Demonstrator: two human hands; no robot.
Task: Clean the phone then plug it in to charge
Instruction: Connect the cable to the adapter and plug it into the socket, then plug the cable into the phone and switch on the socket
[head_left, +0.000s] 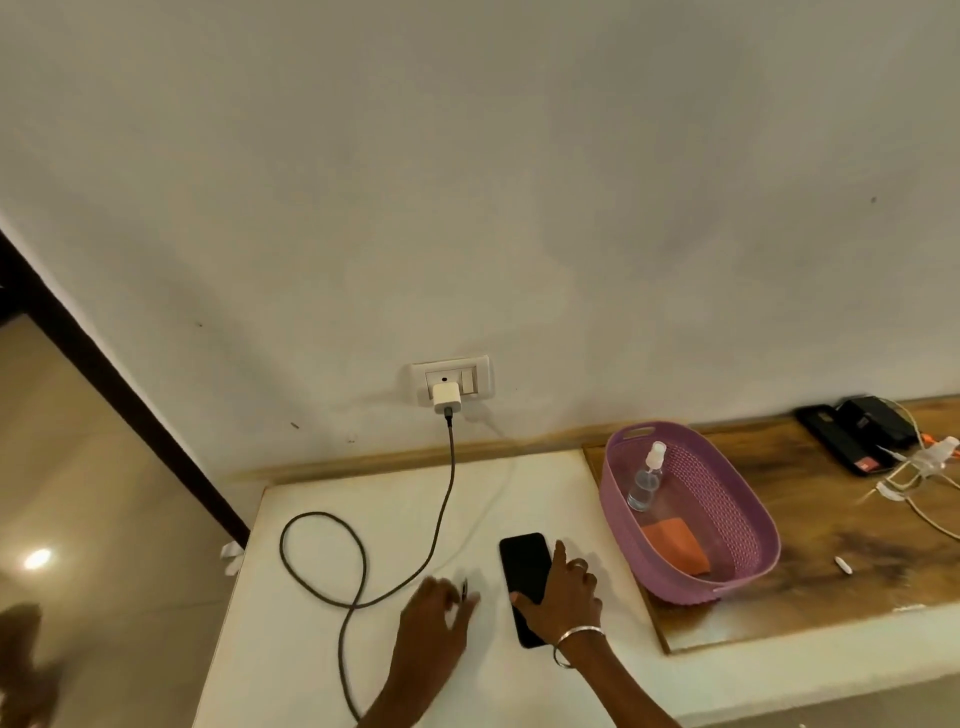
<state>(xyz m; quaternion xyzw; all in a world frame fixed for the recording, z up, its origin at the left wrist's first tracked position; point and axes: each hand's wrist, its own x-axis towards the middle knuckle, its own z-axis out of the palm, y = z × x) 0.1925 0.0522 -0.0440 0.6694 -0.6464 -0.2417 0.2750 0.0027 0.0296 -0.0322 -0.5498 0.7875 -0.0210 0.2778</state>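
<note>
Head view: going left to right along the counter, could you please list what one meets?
Looped charging cable → left hand → phone → purple basket with spray bottle and orange cloth → black cases.

Views: we have one, a wide-angle camera worn on the head.
Facing: we look forward and down at a white counter (322, 597) against a wall (467, 182).
Nearness: our forearms enter from the bottom edge; the counter sits within arm's reach.
</note>
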